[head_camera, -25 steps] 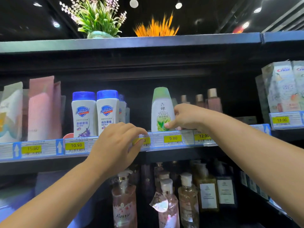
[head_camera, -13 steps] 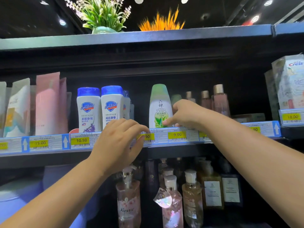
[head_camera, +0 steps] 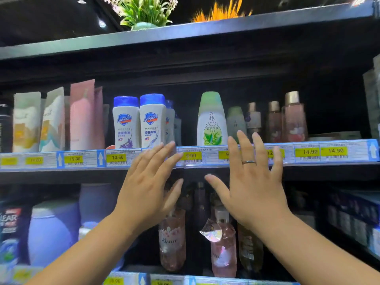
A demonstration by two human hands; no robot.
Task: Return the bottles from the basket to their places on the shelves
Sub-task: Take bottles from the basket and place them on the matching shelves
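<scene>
The right hand (head_camera: 253, 182), wearing a ring (head_camera: 248, 162), is hanging open with its fingers spread wide and gripping nothing. Half a second ago those fingers were curled in at the base of the green-capped bottle (head_camera: 211, 122), so the hand is letting go and drawing back toward the person. The left hand (head_camera: 148, 182) is doing much the same: its fingers, earlier hooked over the price rail (head_camera: 308, 153), are straightening out flat and empty in front of that rail, and whether they are touching it cannot be told. Beyond the fingertips, the green-capped bottle is standing upright on its own at the front of the middle shelf, label facing out, apart from both hands. It has a gap on its left before the blue-capped bottles (head_camera: 153, 124) and a smaller pale bottle (head_camera: 236, 122) just behind it on its right. That bottle is looking settled in its place, so this return is likely finishing. The basket is lying out of view, so how many bottles are waiting cannot be told. Below, pump bottles (head_camera: 172, 239) are showing between the forearms.
</scene>
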